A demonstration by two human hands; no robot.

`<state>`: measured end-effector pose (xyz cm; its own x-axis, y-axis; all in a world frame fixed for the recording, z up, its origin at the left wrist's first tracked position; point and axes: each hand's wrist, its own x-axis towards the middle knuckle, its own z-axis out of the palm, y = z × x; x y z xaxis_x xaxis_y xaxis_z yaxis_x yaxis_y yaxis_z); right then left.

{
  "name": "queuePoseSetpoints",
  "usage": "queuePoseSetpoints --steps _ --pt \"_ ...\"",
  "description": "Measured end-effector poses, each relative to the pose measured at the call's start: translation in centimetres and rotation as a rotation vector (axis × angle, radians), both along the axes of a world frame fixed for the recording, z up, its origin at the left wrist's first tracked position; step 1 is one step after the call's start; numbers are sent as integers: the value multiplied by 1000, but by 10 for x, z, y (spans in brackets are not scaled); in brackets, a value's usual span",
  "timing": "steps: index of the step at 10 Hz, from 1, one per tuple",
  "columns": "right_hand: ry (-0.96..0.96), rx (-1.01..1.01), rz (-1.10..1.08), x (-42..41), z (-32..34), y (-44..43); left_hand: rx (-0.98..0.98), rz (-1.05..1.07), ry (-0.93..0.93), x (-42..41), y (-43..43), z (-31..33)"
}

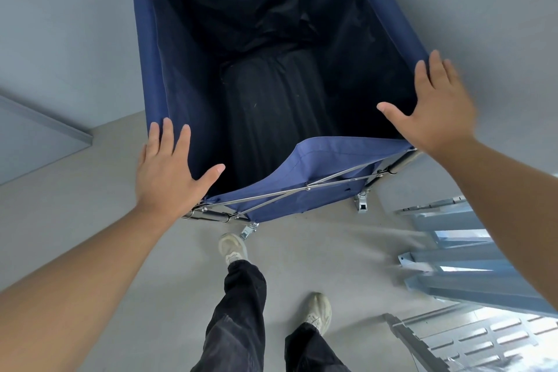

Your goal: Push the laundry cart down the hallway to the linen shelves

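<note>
A laundry cart with a deep navy fabric bag on a folding metal frame fills the upper middle of the head view. Dark cloth lies at its bottom. My left hand rests flat on the near left corner of the rim, fingers straight and spread. My right hand lies flat at the near right corner, fingers straight, thumb out over the bag's opening. The near fabric edge sags between both hands, and two casters show under the frame.
Grey metal shelving stands at the lower right, close to the cart's near right caster. A grey wall and baseboard run along the left. My feet in pale shoes stand on smooth grey floor just behind the cart.
</note>
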<state>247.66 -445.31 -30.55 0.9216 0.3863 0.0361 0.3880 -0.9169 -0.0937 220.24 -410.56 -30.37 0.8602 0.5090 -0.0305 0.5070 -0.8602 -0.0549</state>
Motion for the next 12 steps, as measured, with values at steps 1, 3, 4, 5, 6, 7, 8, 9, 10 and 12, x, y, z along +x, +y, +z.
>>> queuePoseSetpoints --steps 1,3,4,5,6,7,8,9,10,12 --pt "10 9 0 0 -1 2 2 10 9 -2 -2 2" --pt "21 27 -6 -2 -1 -6 -2 -1 15 2 -4 4" --pt "15 44 -4 -1 0 -6 -7 5 5 1 -3 5" --pt "33 46 7 -3 -2 -7 -17 1 4 -4 -3 3" --pt "41 52 13 -5 -3 -7 -27 6 -11 -9 -4 0" --pt "36 27 9 -4 -7 -14 -52 -3 -14 -4 -8 -2" --pt "38 -39 0 -1 -12 -21 -60 -2 11 -3 -16 -6" --pt "106 -91 -44 -16 -15 -6 -68 27 38 -15 -18 -10" --pt "241 194 -103 -61 -16 26 -112 47 46 -28 -14 -10" --pt "864 1245 -628 -162 33 87 -616 155 12 -22 -7 0"
